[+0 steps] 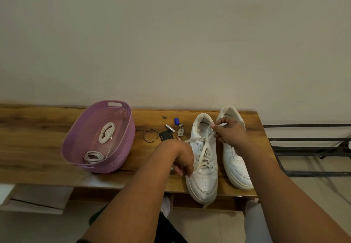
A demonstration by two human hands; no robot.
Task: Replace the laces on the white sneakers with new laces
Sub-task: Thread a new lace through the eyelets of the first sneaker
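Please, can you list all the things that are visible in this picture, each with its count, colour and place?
table: 1, brown wood, against the wall
basket: 1, purple, left on the table
lace bundles: 2, white, inside the basket
sneakers: 2, white, side by side at the right of the table
old lace: 1, white, partly threaded in the left sneaker
bangle: 1, golden, between basket and sneakers
small items: several, silver, black and blue, beside the bangle
metal rack: 1, dark, right of the table
left hand: 1, fingers curled at the left sneaker's side
right hand: 1, pinches the old lace's end
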